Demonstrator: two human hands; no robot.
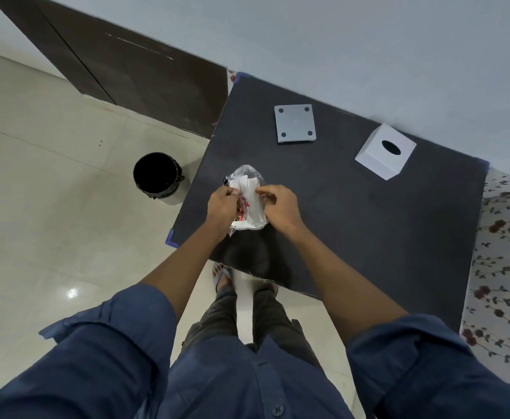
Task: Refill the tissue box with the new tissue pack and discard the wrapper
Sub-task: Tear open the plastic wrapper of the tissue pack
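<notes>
A tissue pack point(252, 204) in clear plastic wrapper with red print sits at the near left of the black table point(353, 222). My left hand point(223, 205) grips its left side, fingers pinched on the wrapper. My right hand point(279, 207) holds its right side, thumb and forefinger pinching the plastic. The wrapper's far end point(247, 173) puffs up loose above the tissues. The white tissue box cover point(385, 151), with an oval slot on top, stands at the far right. Its flat grey base plate point(294, 123) with dark corner dots lies apart, further left.
A black waste bin point(157, 175) stands on the tiled floor just left of the table. A dark wooden door point(133, 74) is behind it. A floral cloth point(501, 261) lies to the right of the table. My feet are under the near edge.
</notes>
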